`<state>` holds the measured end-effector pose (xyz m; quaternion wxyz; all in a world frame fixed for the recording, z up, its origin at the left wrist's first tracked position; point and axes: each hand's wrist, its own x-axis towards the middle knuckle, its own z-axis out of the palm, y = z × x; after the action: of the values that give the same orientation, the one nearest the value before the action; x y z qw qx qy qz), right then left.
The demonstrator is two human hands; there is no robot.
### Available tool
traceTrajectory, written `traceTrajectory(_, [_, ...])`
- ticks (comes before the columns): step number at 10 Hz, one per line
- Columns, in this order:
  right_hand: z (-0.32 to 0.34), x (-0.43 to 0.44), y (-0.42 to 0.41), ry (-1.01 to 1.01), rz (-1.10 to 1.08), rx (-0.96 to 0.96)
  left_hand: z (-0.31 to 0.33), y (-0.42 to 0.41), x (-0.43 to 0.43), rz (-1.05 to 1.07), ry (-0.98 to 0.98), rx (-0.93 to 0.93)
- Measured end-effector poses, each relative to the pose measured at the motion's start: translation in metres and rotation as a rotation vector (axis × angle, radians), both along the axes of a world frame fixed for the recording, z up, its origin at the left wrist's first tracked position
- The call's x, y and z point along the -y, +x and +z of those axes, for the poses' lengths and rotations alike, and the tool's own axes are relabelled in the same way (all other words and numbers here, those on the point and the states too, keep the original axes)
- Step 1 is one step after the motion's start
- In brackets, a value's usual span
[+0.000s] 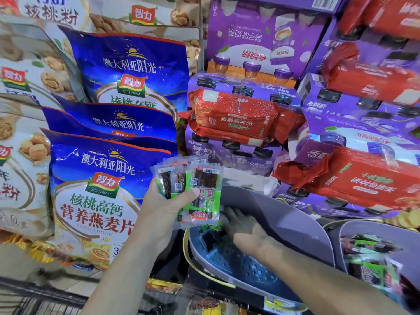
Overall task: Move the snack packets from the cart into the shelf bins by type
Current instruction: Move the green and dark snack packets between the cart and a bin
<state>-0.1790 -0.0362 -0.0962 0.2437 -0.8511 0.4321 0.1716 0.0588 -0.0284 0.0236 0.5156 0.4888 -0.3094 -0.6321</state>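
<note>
left hand (pixel 163 202): grasping a fan of snack packets (pixel 203 194), thumb clamped across the front one; 3 countable, maybe more behind.
packet position: held up just above the near rim of the left bin (pixel 286 223), beside the blue bags.
right hand (pixel 242 222): down inside the left bin, fingers on loose packets (pixel 211 239) there; can't tell whether it's grasping any.
bins: 2 grey, side by side; right bin (pixel 361 230) holds a pile of mixed packets (pixel 372 264), too blurred to count.
blue bags (pixel 97 178): 3, stacked overlapping, left of the bins.
red packs (pixel 234 117): at least 3, lying on purple boxes (pixel 261 35) behind the bins.
</note>
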Motion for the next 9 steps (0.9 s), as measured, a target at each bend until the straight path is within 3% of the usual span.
traceTrajectory(2, [0.000, 0.003, 0.003, 0.096, -0.048, -0.145, -0.001, -0.001, 0.000, -0.001, 0.005, 0.003])
traceTrajectory(3, [0.009, 0.011, 0.014, -0.051, 0.026, -0.314, 0.001, -0.001, -0.001, 0.008, 0.006, 0.003])
traceTrajectory(4, [0.015, 0.011, 0.022, -0.184, -0.076, -0.266, 0.002, -0.001, -0.002, 0.008, 0.008, 0.012])
traceTrajectory(6, [0.008, 0.007, 0.011, -0.289, 0.029, -0.183, 0.005, -0.003, -0.003, 0.034, 0.030, 0.027])
traceTrajectory(7, [0.014, 0.004, 0.002, -0.041, -0.113, -0.028, 0.007, -0.004, -0.006, 0.058, 0.036, 0.035])
traceTrajectory(8, [0.019, 0.000, -0.008, 0.078, -0.189, 0.003, 0.013, -0.006, -0.013, 0.084, 0.036, 0.039])
traceTrajectory(9, [0.028, -0.002, -0.019, 0.162, -0.410, 0.200, 0.018, -0.009, -0.023, 0.115, 0.033, 0.041])
